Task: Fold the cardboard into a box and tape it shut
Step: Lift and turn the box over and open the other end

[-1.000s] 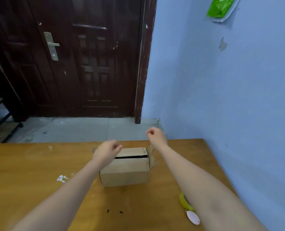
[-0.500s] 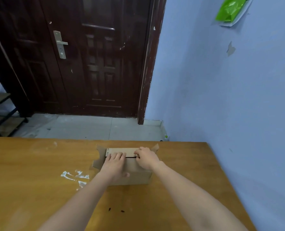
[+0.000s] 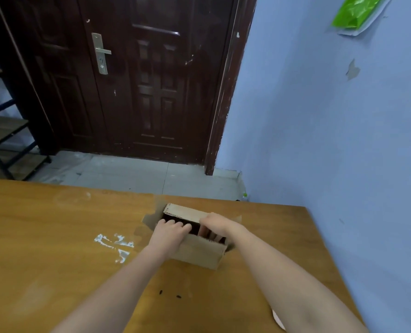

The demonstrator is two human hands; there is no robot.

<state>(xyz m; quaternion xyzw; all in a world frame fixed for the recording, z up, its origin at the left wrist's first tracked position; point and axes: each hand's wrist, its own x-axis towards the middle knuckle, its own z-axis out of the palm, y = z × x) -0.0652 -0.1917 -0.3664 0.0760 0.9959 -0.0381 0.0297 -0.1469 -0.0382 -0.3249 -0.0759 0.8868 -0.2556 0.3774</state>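
Cardboard box (image 3: 199, 252) sat on the wooden desk (image 3: 55, 236), toward its far right part, top partly open with a dark gap across the middle; left hand (image 3: 169, 233) lay over the near-left part of the box, its fingers (image 3: 175, 224) curled down over the edge of the near top flap, gripping it; right hand (image 3: 217, 223) was at the right part of the opening, its fingers (image 3: 208, 233) bent and reaching down into the gap, apparently hooked on the flap edge, though the tips were hidden inside so exact hold was unclear; far flap (image 3: 185, 211) stood just beyond both sets of fingers, tilted up; small side flap (image 3: 152, 216) stuck out left of the left fingers; another flap corner showed just right of the right hand.

On the desk left of the left fingers, crumpled clear tape scraps (image 3: 114, 246) lay apart from the box; two small dark specks (image 3: 169, 294) sat nearer the person, between the forearms; a white rounded object (image 3: 277, 319) peeked out at the desk's near right edge, mostly hidden by the right forearm; both forearms crossed the near desk and blocked part of the box's near side.

Beyond the fingers, past the desk edge, grey tiled floor (image 3: 127, 171) and a dark wooden door (image 3: 137, 80) with metal handle (image 3: 101, 52); blue wall (image 3: 319, 128) ran along the right side, a green bag (image 3: 352, 13) hung high on it; dark shelf frame (image 3: 5, 140) at far left.
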